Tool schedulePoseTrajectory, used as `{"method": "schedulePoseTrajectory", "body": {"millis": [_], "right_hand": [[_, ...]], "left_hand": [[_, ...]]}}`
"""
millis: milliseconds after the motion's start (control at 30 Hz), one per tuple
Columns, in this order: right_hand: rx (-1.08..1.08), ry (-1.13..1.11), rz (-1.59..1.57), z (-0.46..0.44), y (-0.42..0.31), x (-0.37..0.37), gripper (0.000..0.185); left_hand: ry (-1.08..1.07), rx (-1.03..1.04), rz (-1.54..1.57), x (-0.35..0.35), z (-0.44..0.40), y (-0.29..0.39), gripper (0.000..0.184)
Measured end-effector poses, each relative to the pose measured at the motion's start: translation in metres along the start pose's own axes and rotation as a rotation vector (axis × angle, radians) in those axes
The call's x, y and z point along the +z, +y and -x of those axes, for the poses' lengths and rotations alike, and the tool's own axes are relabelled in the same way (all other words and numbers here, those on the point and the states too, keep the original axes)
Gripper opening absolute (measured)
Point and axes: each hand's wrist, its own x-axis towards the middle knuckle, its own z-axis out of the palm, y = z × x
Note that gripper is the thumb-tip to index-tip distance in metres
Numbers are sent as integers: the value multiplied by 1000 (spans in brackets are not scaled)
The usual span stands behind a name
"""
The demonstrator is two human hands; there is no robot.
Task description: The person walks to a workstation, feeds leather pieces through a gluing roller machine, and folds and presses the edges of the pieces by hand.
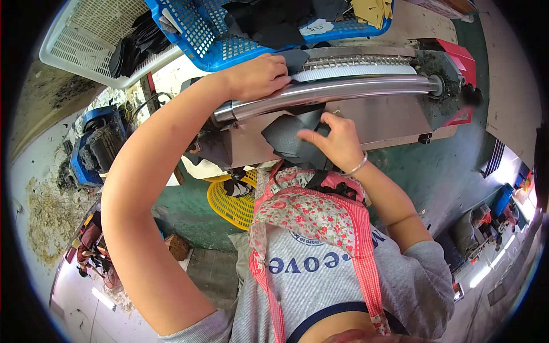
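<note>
The sheets are charcoal, the roller silver, the apron red-flowered with checked straps.

Glare streaks the roller; edges curve darkly.

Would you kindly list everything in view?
Roller machine: one, silver and red, centre
Blue basket: one, blue, top centre
White basket: one, white, top left
Yellow basket: one, yellow, below machine
Dark pieces: many, black, grey, in baskets, near roller
Yellow pieces: several, yellow, in blue basket
Device: one, blue, left
Apron: one, red, white, on torso
Shirt: one, grey, beneath apron
Bracelet: one, silvery, right wrist
Background clutter: uncountable, mixed, sides
Left hand: one, bare, at roller
Right hand: one, bare, at dark pieces
</note>
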Motion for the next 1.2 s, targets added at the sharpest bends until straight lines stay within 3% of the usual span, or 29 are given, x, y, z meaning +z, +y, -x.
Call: {"method": "schedulePoseTrajectory", "body": {"millis": [100,200,300,333,433,533,633,667,767,967,1033,1133,1200], "right_hand": [[-67,5,-112,3,8,2,28],[-19,-47,-112,1,7,0,28],[42,-76,-16,-5,2,-1,26],[62,-79,25,-6,1,-1,25],[42,-61,30,-2,1,-3,24],[-75,-55,-90,3,5,-4,24],[11,-129,-66,1,7,-5,24],[18,-143,-53,1,6,-5,25],[21,-167,-20,-2,3,-6,25],[-13,-154,-32,0,4,-4,24],[-1,-151,-61,0,2,-6,21],[-352,-177,-227,-3,-2,-19,10],[-419,-64,-300,-6,-21,-35,10]], "left_hand": [[12,-321,20,-13,-7,17,14],[377,-170,77,-3,-12,5,14],[13,39,-224,-7,-4,9,12],[52,89,-156,0,0,4,13],[-108,292,-239,-5,0,-13,17],[-1,-298,96,-6,0,5,16],[155,-205,94,-9,-6,-4,20],[304,-136,73,-7,-5,-6,21],[287,-267,3,-13,-3,-10,22],[401,-311,-63,-37,-15,-12,27],[373,-106,-142,-46,-11,-15,26],[368,-88,-156,-56,-1,4,26],[339,-110,-96,-71,6,34,26]]}}
